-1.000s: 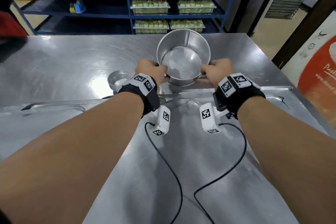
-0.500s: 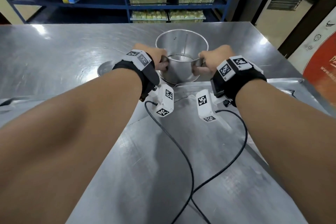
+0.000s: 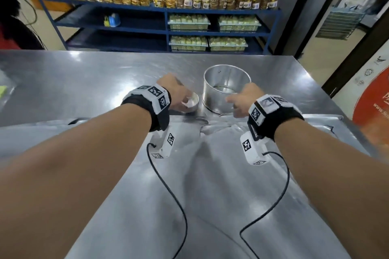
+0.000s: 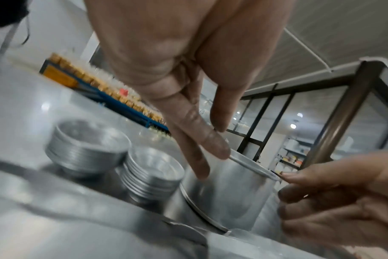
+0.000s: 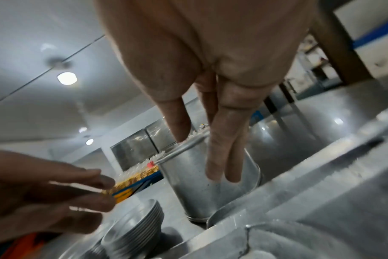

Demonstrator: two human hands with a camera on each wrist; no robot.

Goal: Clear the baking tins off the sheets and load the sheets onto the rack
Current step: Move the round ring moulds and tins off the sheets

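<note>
A tall round baking tin (image 3: 227, 88) stands upright on the steel table (image 3: 84, 82), just past the far rim of the big metal sheet (image 3: 210, 195). My left hand (image 3: 179, 96) hovers to its left over a stack of small tins (image 3: 190, 104), fingers straight and holding nothing. My right hand (image 3: 242, 100) is at the tall tin's front right, fingers relaxed; whether it touches the tin I cannot tell. In the left wrist view my left hand (image 4: 210, 149) hangs by the tall tin (image 4: 228, 192), with two stacks of small tins (image 4: 153, 173) beside it. The right wrist view shows my right hand (image 5: 202, 154) before the tall tin (image 5: 199, 192).
Behind the table stands a blue shelf unit (image 3: 166, 27) full of packed baked goods. Someone in red stands at the far left (image 3: 8, 33). An orange banner (image 3: 374, 101) is at the right. Two black cables (image 3: 168, 191) trail across the sheet.
Both hands gripped the tall tin and set it on the table past the sheet. Now both have let go, and the left hand has moved left to the small tins.
</note>
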